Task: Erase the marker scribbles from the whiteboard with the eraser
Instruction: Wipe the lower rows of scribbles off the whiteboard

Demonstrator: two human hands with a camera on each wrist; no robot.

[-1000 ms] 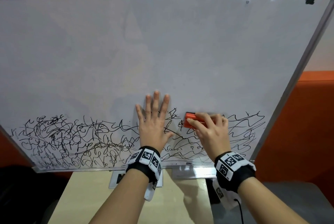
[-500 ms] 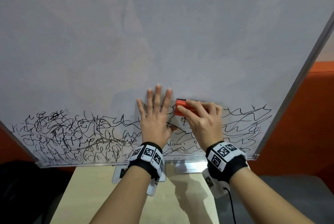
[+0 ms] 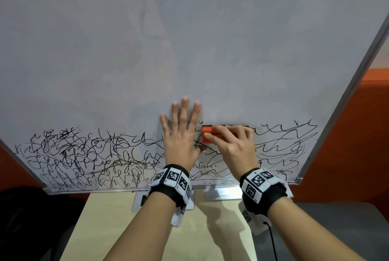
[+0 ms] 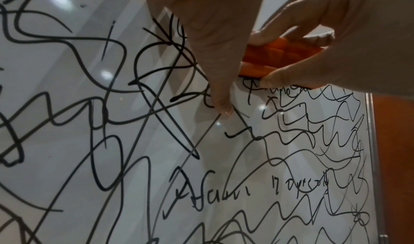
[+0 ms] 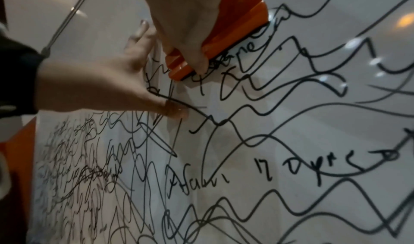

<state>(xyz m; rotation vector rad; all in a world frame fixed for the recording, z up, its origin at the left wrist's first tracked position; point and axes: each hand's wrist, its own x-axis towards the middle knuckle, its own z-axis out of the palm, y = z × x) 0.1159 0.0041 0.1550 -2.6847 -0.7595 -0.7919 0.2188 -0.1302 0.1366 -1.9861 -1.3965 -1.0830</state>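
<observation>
Eraser (image 3: 208,137) first: orange, its dark felt face flat against the whiteboard (image 3: 189,39), at the top edge of the black scribbles (image 3: 88,155) that fill the board's lower band. My right hand (image 3: 231,145) clamps it, fingers curled over its upper edge and thumb tucked under its lower one (the right wrist view shows the thumb tip reaching the felt line). That wrist is bent back, forearm rising from below the board's bottom rail. Just left of the eraser, nearly touching it, my left hand (image 3: 181,134) lies palm-down on the whiteboard, fingers straight and slightly fanned toward the board's clean upper part, thumb angled toward the eraser with its tip pressed on a scribbled line. Both wrists wear black bands with checkered tags (image 3: 174,178).
</observation>
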